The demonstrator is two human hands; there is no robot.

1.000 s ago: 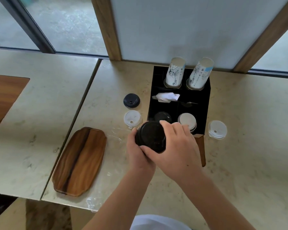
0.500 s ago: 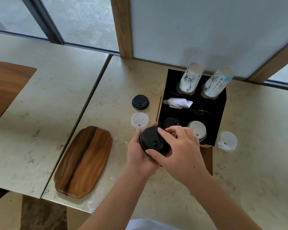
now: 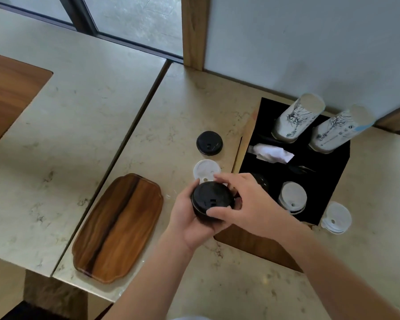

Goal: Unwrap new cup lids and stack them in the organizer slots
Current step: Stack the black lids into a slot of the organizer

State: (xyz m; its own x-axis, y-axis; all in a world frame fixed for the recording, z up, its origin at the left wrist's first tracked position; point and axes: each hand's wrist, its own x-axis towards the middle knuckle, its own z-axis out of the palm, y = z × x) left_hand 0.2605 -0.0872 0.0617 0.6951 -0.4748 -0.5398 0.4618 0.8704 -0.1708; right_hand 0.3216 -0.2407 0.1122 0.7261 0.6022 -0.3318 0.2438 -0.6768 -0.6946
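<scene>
Your left hand (image 3: 189, 218) cups the black lid stack (image 3: 211, 200) from below, top face up, while your right hand (image 3: 247, 202) pinches its rim.

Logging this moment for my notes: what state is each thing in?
Black lid stack: held in both hands, outside the organizer.
Left hand: grips the stack.
Right hand: pinches its top.
Organizer: front right slot holds white lids.
Paper cups: upside down in the back slots.
Wooden tray: flat, bare.
</scene>
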